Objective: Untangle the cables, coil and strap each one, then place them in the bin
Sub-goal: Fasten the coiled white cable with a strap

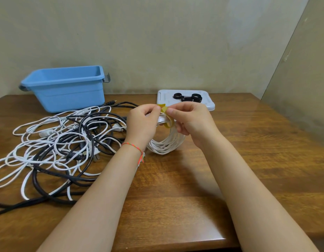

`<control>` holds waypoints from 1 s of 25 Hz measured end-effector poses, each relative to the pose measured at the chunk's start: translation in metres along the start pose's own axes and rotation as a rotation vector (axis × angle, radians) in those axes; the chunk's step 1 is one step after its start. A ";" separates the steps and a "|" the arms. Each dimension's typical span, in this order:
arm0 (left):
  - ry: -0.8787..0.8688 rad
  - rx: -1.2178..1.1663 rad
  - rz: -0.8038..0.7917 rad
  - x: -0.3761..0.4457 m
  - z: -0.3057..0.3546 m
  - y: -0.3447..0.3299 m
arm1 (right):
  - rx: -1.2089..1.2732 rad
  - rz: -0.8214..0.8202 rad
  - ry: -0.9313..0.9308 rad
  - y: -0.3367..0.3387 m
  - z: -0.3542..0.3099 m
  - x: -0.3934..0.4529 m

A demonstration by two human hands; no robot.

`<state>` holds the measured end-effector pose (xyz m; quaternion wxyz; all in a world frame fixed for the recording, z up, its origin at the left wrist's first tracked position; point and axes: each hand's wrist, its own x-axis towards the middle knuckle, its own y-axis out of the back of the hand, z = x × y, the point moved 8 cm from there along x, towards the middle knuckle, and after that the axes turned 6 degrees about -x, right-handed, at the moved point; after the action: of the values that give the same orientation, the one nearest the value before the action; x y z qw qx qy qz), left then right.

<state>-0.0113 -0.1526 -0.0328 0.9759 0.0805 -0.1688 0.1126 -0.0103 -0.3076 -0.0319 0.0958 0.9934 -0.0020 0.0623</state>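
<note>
A coiled white flat cable (166, 144) stands upright on the wooden table (193, 188), its top held between both hands. My left hand (142, 122) grips the top of the coil and pinches one end of a yellow strap (165, 113). The strap loops round the coil's top, and my right hand (190, 119) pinches its other end. A tangle of white and black cables (66, 142) lies to the left. The blue bin (66, 88) sits at the back left; I see nothing inside it from here.
A white lid or tray (208, 104) at the back centre carries several black straps (188, 98). Walls close the back and the right side. The table's front edge runs just below my forearms.
</note>
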 end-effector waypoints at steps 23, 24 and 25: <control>-0.189 -0.081 -0.115 -0.007 0.013 -0.011 | 0.026 0.066 -0.080 0.010 0.006 0.001; -0.195 -0.070 -0.115 -0.007 0.013 -0.011 | 0.032 0.047 -0.080 0.010 0.004 0.001; -0.202 -0.061 -0.115 -0.008 0.014 -0.011 | 0.038 0.022 -0.075 0.010 0.003 0.002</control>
<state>-0.0199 -0.1676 -0.0235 0.9607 0.0711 -0.2648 0.0424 -0.0076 -0.3179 -0.0330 0.0761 0.9966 -0.0153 0.0259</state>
